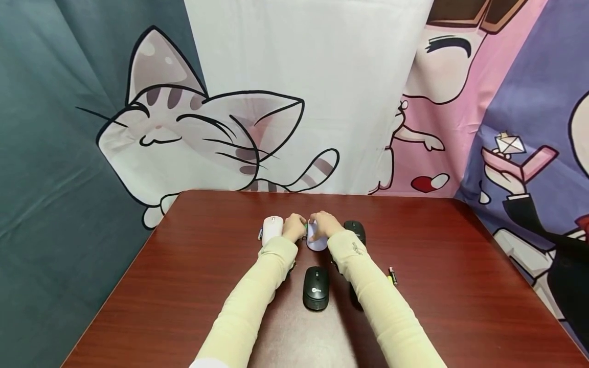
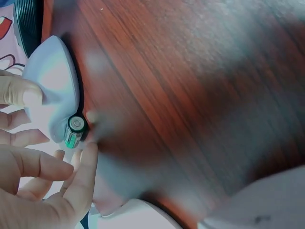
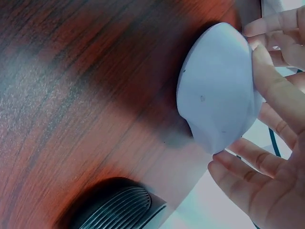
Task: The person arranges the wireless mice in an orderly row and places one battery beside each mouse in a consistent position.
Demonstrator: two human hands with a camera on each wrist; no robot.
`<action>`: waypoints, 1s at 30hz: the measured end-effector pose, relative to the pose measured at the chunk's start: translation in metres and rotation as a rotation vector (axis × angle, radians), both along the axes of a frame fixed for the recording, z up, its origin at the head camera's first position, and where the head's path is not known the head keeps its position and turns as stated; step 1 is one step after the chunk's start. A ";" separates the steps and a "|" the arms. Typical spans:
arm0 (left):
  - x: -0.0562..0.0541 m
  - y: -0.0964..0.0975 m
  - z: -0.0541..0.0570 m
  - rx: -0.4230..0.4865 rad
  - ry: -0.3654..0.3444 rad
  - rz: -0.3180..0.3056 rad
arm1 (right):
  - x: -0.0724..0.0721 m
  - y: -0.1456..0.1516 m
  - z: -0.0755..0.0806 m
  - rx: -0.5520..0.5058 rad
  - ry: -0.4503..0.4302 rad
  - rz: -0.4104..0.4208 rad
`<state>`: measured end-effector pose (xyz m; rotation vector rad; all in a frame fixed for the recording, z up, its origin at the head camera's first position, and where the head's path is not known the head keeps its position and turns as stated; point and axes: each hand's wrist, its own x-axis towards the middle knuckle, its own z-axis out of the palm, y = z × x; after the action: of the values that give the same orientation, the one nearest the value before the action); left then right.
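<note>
A lavender computer mouse [image 1: 316, 242] lies between both hands near the table's far edge. My right hand [image 1: 325, 225] grips it: the thumb [image 3: 263, 57] lies along one side and other fingers meet one end. Beside that mouse is a green battery [image 2: 75, 132], its end facing the left wrist camera. My left hand [image 1: 294, 227] is next to the battery. One fingertip [image 2: 91, 149] comes close to or touches it, while the thumb stays apart from it. A white mouse [image 1: 272, 230] sits left of this hand, with another battery [image 1: 260, 234] partly visible beside it.
A black mouse [image 1: 315, 289] lies between the forearms, another [image 1: 355, 230] right of the right hand. A dark mouse [image 1: 354, 297] is mostly hidden under the right sleeve. Batteries [image 1: 392, 276] lie right of that sleeve. Behind the table [image 1: 184, 286] hangs a cartoon-print cloth.
</note>
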<state>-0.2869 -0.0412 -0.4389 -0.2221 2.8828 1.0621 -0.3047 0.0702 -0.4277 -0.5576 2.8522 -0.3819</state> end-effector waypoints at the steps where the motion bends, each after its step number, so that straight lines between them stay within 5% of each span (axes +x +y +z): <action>1: 0.001 -0.001 0.000 -0.005 0.006 -0.005 | 0.000 -0.001 0.001 0.000 -0.006 0.000; 6: -0.002 -0.005 -0.001 -0.024 0.016 -0.041 | 0.003 -0.001 0.004 -0.003 -0.048 -0.008; 9: -0.010 -0.008 -0.009 -0.046 0.021 -0.083 | 0.005 0.000 0.007 -0.016 -0.075 -0.026; 10: -0.017 -0.011 -0.020 -0.050 0.063 -0.100 | 0.005 0.001 0.008 -0.021 -0.081 -0.028; 13: -0.020 -0.014 -0.021 -0.073 0.073 -0.113 | 0.005 0.003 0.009 -0.039 -0.078 -0.009; 23: 0.016 -0.006 0.027 -0.008 0.182 -0.187 | 0.005 0.029 0.022 -0.265 0.065 0.023; 30: 0.037 0.003 0.047 0.076 0.221 -0.267 | 0.022 0.058 0.046 -0.365 0.186 -0.013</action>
<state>-0.2499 -0.0386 -0.3914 0.2938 2.9378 1.2073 -0.2827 0.1282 -0.3813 -0.6690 2.9783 -0.9096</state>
